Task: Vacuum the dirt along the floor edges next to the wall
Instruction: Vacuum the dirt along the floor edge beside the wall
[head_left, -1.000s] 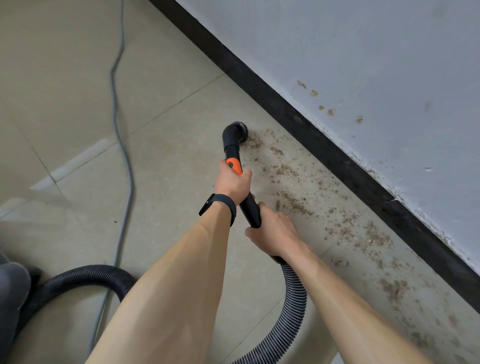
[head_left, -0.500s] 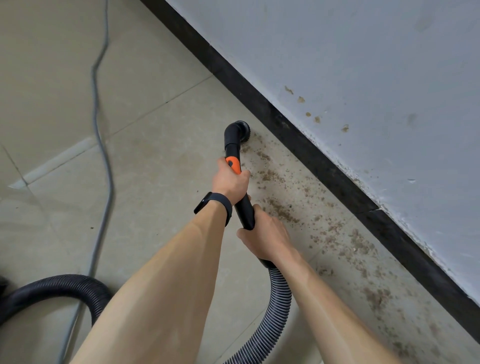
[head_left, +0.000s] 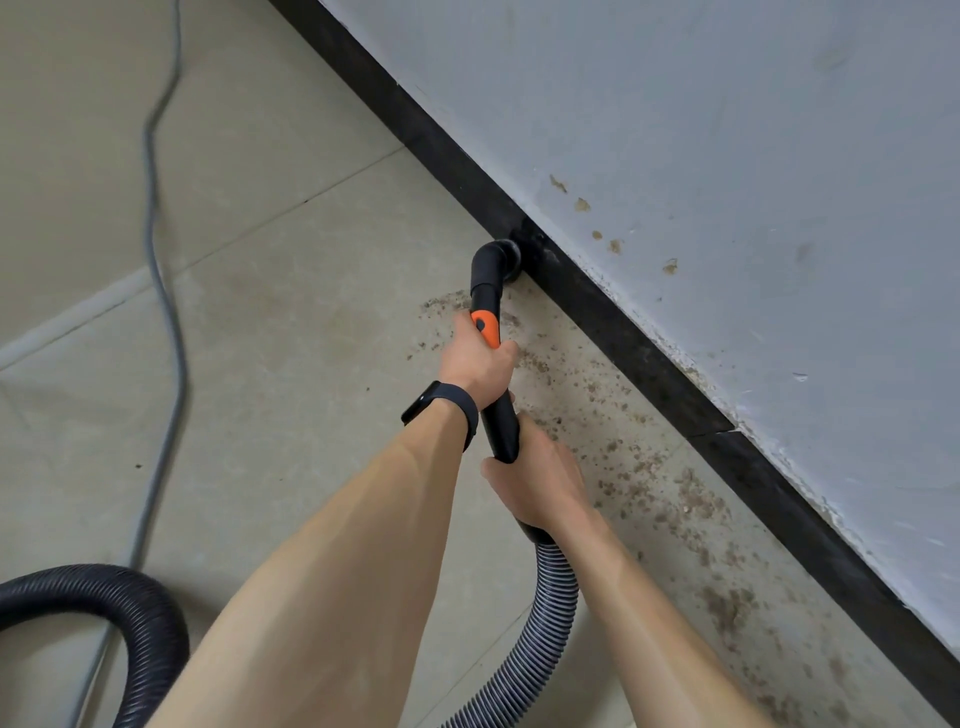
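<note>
Wraps fingers, mostly hidden underneath, tight round the vacuum wand, left hand at its orange band, right hand at the hose joint, with nozzle blurring into the black baseboard ahead, dirt strewn just right of both hands, hose cut off below.

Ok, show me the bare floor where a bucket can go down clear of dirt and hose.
Bare tiles lie between the grey cable and the vacuum wand, and more left of the cable. Crowded: dirt covers the strip along the black baseboard; the hose loops at lower left.
</note>
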